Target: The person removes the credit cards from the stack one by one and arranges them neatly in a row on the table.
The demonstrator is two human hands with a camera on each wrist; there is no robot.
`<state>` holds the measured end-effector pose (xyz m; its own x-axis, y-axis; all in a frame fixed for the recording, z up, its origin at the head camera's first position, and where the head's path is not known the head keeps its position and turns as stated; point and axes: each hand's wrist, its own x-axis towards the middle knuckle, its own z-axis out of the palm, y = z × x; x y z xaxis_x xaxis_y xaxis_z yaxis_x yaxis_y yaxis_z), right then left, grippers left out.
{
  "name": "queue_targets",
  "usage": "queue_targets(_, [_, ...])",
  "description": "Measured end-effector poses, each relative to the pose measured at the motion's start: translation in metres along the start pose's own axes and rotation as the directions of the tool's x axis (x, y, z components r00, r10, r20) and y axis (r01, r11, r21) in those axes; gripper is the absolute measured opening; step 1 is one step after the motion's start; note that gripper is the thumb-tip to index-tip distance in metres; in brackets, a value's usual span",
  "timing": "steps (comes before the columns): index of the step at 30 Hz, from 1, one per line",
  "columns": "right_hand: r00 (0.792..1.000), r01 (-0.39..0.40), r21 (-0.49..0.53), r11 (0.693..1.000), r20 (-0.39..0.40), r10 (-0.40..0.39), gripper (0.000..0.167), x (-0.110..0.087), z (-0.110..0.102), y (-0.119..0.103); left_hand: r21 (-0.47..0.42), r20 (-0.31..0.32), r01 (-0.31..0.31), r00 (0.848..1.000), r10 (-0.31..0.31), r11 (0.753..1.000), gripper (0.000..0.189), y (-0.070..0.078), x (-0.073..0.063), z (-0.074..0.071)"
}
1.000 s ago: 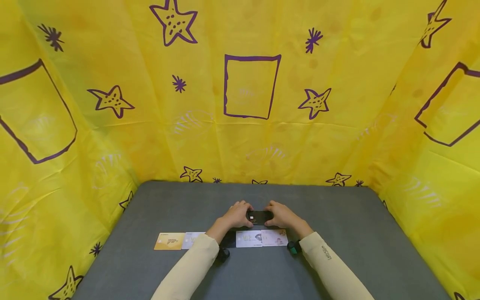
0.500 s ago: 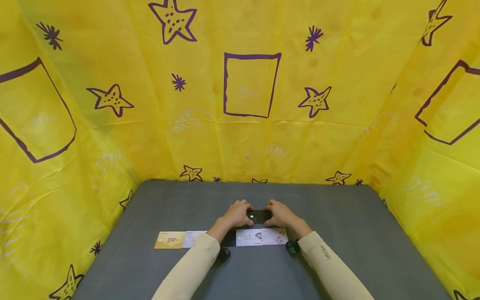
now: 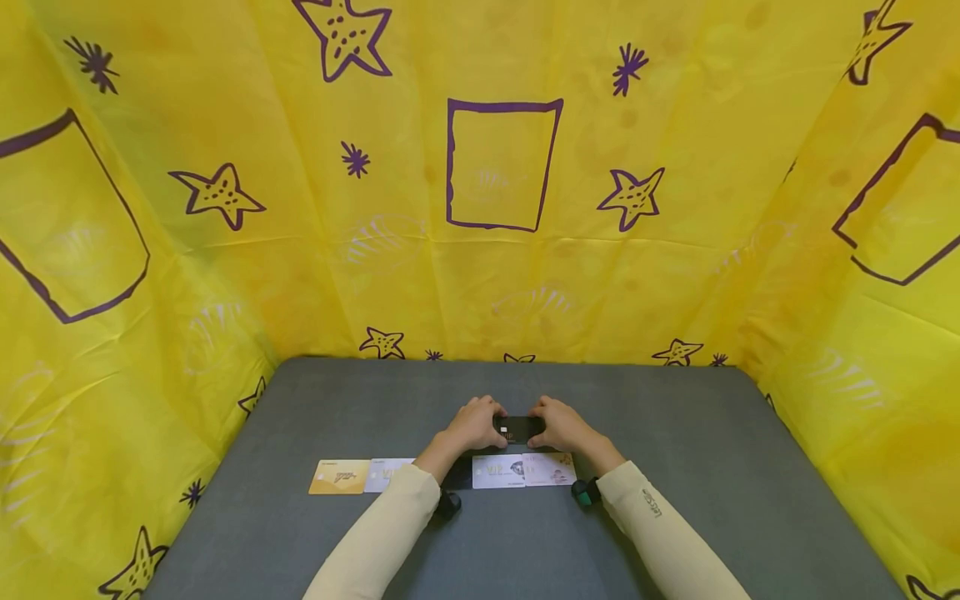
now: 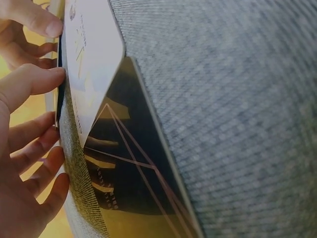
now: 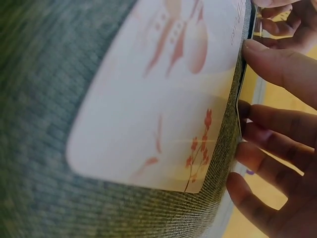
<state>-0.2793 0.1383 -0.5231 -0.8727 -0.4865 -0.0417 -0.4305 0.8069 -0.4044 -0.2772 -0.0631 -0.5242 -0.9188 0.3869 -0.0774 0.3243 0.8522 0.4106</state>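
Note:
Both hands pinch a black card (image 3: 519, 429) with a small light chip mark, just beyond a row of cards on the grey table. My left hand (image 3: 474, 423) has thumb and fingers at its left end, and my right hand (image 3: 562, 425) does the same at its right end. In the wrist views the left thumb (image 4: 37, 82) and right thumb (image 5: 277, 67) press the near face, with fingers behind. Nearest below the hands lie a white VIP card (image 3: 497, 472), a white card with red flowers (image 3: 549, 469) and a glossy black card (image 3: 459, 475), partly hidden by the left wrist.
At the row's left end are a golden-yellow card (image 3: 339, 477) and a pale blue-white card (image 3: 386, 471), the latter partly under the left sleeve. Yellow cloth (image 3: 495, 283) with purple drawings closes off the back and sides of the grey table (image 3: 675, 433).
The head view has tilted down slightly, so everything sits a little higher in it. Both hands keep the same pinch on the black card in nearly the same place.

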Motion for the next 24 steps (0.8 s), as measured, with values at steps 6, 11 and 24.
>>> queue_targets(6, [1.0, -0.009, 0.018, 1.0, -0.008, 0.009, 0.046, 0.0008, 0.0003, 0.0, -0.013, -0.002, -0.001, 1.0, 0.001, 1.0, 0.047, 0.0006, -0.0003, -0.0016])
queue_targets(11, [1.0, -0.001, 0.004, 1.0, -0.014, 0.001, 0.046, 0.0011, 0.0014, 0.0011, -0.021, -0.001, 0.005, 1.0, -0.005, 1.0, 0.047, 0.0006, -0.0001, -0.0008])
queue_targets(24, [1.0, -0.004, 0.071, 0.997, -0.026, 0.006, 0.047, 0.004, 0.0038, 0.0088, -0.003, 0.018, 0.024, 1.0, -0.024, 1.0, 0.048, 0.0035, 0.0004, -0.003])
